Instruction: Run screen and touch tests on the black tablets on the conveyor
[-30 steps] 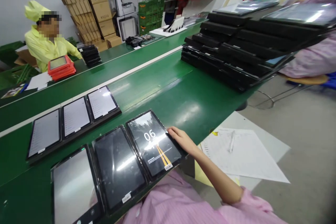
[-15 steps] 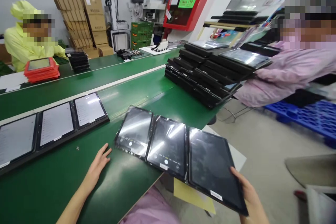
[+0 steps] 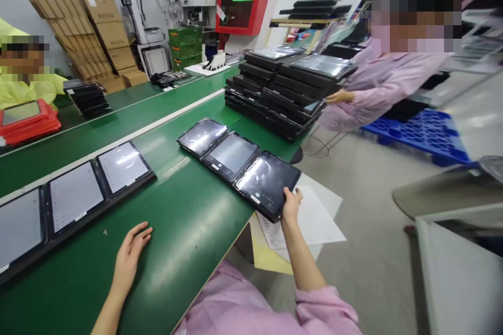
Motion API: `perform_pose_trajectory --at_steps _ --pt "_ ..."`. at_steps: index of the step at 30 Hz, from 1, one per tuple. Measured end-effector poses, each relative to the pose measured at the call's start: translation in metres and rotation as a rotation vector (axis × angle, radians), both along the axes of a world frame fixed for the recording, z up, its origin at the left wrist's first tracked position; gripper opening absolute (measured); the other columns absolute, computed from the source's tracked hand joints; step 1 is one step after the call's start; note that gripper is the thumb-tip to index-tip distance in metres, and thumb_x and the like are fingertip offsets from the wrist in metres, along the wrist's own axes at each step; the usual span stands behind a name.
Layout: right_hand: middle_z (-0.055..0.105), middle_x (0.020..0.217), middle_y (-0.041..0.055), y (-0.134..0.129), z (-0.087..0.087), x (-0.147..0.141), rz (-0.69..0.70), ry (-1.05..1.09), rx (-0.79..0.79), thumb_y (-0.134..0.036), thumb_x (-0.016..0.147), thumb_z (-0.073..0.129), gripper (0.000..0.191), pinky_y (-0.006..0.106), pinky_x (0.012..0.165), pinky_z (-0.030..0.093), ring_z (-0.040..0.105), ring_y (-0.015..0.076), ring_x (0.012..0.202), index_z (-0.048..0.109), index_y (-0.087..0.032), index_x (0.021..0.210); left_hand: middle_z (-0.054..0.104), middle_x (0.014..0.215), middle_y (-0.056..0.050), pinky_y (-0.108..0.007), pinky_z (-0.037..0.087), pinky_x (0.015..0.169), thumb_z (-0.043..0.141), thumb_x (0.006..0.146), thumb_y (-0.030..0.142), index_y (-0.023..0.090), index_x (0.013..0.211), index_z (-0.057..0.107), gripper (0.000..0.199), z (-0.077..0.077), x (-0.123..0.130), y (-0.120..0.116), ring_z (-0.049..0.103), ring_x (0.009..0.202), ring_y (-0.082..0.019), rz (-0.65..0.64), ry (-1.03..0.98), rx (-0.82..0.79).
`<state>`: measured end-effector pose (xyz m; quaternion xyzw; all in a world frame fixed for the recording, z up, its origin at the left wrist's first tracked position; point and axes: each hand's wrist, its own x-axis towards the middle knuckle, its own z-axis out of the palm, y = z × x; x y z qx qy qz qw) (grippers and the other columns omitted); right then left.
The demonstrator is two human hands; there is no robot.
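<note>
My right hand (image 3: 290,205) grips the near right end of a black tray of tablets (image 3: 230,154), thumb on top and fingers at its edge. Three tablets lie side by side in it, glossy and dark, with bright reflections and small white labels. The tray's far end is over the green bench, while its near corner juts past the edge. Held low over the bench, my left hand (image 3: 131,256) has its fingers stretched and holds nothing. Left of it lies another black tray of tablets (image 3: 76,199), their screens lit white.
Tall stacks of black tablet trays (image 3: 275,89) stand on the green bench (image 3: 176,230), with a co-worker in pink beside them. Paper sheets (image 3: 314,214) stick out below the bench edge. A person in yellow sits across, behind red pouches (image 3: 29,123). A blue pallet (image 3: 420,133) lies on the floor.
My right hand has pushed the held tray forward and away from me, further over the bench. The left hand has shifted slightly and stays open. My view has turned to the right.
</note>
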<state>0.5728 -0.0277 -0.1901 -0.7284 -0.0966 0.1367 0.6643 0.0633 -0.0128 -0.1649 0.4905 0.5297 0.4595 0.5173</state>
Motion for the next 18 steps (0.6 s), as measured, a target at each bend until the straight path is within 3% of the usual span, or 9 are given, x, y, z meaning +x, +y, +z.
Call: perform_pose_trajectory --at_steps 4,7,9,11,12,13,15,18 --pt "0.048 0.132 0.0205 0.014 -0.002 -0.008 -0.125 -0.088 -0.141 -0.053 0.075 0.053 0.082 0.062 0.112 0.031 0.041 0.0368 0.132 0.033 -0.012 0.143 0.066 0.124 -0.013 -0.051 0.054 0.103 0.060 0.088 0.061 0.018 0.119 0.061 0.053 0.004 -0.023 0.001 0.067 0.113 -0.031 0.140 0.127 0.137" --pt "0.039 0.140 0.0229 0.012 0.010 -0.035 -0.148 -0.233 -0.161 -0.052 0.084 0.044 0.076 0.065 0.114 0.024 0.033 0.0384 0.138 0.028 -0.014 0.147 0.066 0.121 -0.015 -0.060 0.046 0.108 0.054 0.089 0.061 0.017 0.115 0.064 0.052 0.015 -0.058 0.004 0.062 0.119 -0.037 0.372 0.538 0.388" --pt "0.033 0.147 0.0231 0.013 0.022 -0.067 -0.088 -0.483 -0.099 -0.051 0.087 0.046 0.075 0.065 0.116 0.019 0.028 0.0383 0.142 0.024 -0.015 0.150 0.058 0.138 -0.015 -0.066 0.036 0.113 0.053 0.089 0.062 0.021 0.125 0.060 0.056 0.022 -0.087 0.006 0.050 0.133 -0.042 0.606 0.854 0.478" --pt "0.034 0.148 0.0227 0.028 0.035 -0.111 0.150 -0.814 0.035 -0.049 0.092 0.046 0.073 0.063 0.116 0.022 0.031 0.0378 0.141 0.023 -0.016 0.152 0.038 0.159 -0.013 -0.075 0.027 0.112 0.057 0.085 0.067 0.029 0.143 0.044 0.071 0.025 -0.114 0.006 0.035 0.144 -0.047 0.834 1.043 0.384" --pt "0.039 0.147 0.0203 0.042 0.040 -0.136 0.375 -0.898 0.098 -0.048 0.095 0.041 0.067 0.061 0.115 0.026 0.037 0.0358 0.139 0.026 -0.018 0.153 0.030 0.164 -0.013 -0.079 0.023 0.110 0.059 0.082 0.072 0.032 0.149 0.034 0.082 0.024 -0.125 0.006 0.030 0.146 -0.048 0.917 1.083 0.289" --pt "0.043 0.147 0.0186 0.061 0.044 -0.162 0.636 -0.905 0.087 -0.046 0.097 0.037 0.062 0.057 0.114 0.030 0.040 0.0331 0.137 0.028 -0.019 0.153 0.025 0.165 -0.016 -0.082 0.020 0.109 0.060 0.078 0.076 0.032 0.152 0.026 0.093 0.023 -0.134 0.006 0.028 0.147 -0.050 0.963 1.100 0.192" --pt "0.040 0.154 0.0184 0.105 0.048 -0.212 1.062 -0.803 -0.147 -0.043 0.100 0.032 0.062 0.049 0.115 0.032 0.038 0.0289 0.141 0.026 -0.017 0.155 0.028 0.161 -0.027 -0.082 0.017 0.109 0.060 0.072 0.082 0.020 0.154 0.020 0.111 0.019 -0.148 0.008 0.028 0.147 -0.050 0.984 1.094 0.054" --pt "0.047 0.150 0.0245 0.168 0.049 -0.269 1.188 -0.725 -0.265 -0.044 0.098 0.041 0.067 0.052 0.114 0.031 0.039 0.0333 0.141 0.033 -0.008 0.153 0.024 0.157 -0.039 -0.075 0.017 0.114 0.061 0.069 0.081 -0.001 0.155 0.013 0.128 0.013 -0.164 0.016 0.027 0.147 -0.050 1.013 1.078 -0.076"
